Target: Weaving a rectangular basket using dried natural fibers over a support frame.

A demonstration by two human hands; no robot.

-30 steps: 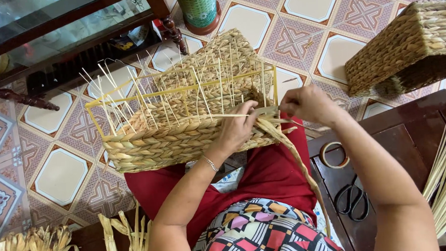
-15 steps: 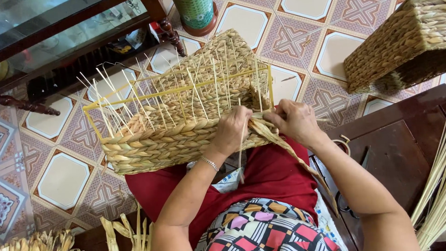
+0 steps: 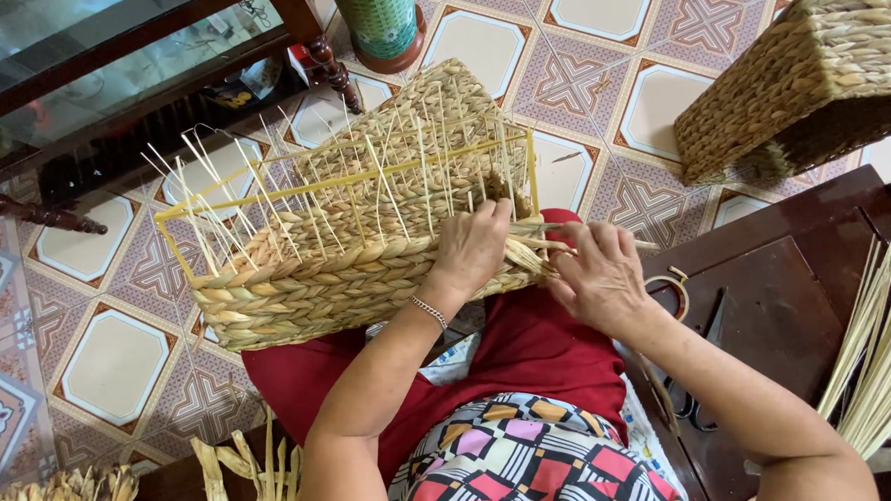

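A half-woven straw basket [image 3: 345, 235] on a yellow wire frame rests on my red-clad lap, thin pale stakes sticking up from it. My left hand [image 3: 470, 247] presses on the basket's near right corner, fingers over the rim. My right hand [image 3: 599, 274] is just beside it, fingers pinching the loose straw strands [image 3: 538, 251] that stick out at that corner. A thin bracelet circles my left wrist.
A finished woven basket [image 3: 808, 74] lies on the tiled floor at the upper right. Dark scissors [image 3: 685, 350] sit on a wooden stool [image 3: 768, 297] to my right, beside a bundle of pale reeds [image 3: 886, 351]. A glass-topped table [image 3: 87, 66] and green cylinder [image 3: 380, 21] stand ahead.
My right hand has come down from above the rim to the basket's right corner. The long strand it pulled up now lies folded against the corner. The left hand slid slightly right.
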